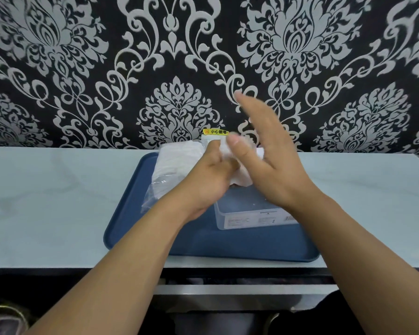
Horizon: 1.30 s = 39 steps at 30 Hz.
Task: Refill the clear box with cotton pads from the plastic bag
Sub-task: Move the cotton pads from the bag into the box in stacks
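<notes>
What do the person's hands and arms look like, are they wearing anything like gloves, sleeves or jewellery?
Both arms are bare as far up the forearm as the picture shows, with no sleeves in view. The left hand and the right hand wear no gloves, and no rings, watch or bracelets are visible. The right hand's fingertips are motion-blurred.

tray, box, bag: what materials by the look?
Tray: likely plastic, matte blue, with a moulded raised rim. Box: clear rigid plastic; the tray shows through it. Bag: thin clear film, crinkled and glinting over white pads.
</notes>
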Available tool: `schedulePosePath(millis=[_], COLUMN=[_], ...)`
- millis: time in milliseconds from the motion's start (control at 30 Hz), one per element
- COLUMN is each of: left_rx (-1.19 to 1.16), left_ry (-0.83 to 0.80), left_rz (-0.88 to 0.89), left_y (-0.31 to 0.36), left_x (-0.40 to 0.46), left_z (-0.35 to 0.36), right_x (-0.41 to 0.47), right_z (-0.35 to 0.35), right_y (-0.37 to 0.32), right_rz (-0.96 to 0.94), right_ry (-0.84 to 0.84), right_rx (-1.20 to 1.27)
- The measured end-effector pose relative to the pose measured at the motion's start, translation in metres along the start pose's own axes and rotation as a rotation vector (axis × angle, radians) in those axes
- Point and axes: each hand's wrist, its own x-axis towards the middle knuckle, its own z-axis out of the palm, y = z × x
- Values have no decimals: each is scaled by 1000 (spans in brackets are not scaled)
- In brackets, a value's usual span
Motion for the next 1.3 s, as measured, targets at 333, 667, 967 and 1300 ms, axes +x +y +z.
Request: schedulePosePath(millis=[333, 667, 967, 1300], left_rx=[7, 380, 982, 1062], left_ry=[2, 165, 272, -49], left_rz=[31, 171, 351, 276], left_y=[-2, -6, -11, -21], left_x=[4, 11, 8, 8], left_z=[-1, 2, -4, 1], right_x=[-2, 6, 13, 4], right_z=[-14, -28, -22, 0], right_y=[18, 34, 46, 54], right_rz=[196, 435, 723, 556], right_ry=[-198, -60, -82, -106], right_rx=[142, 157, -205, -783])
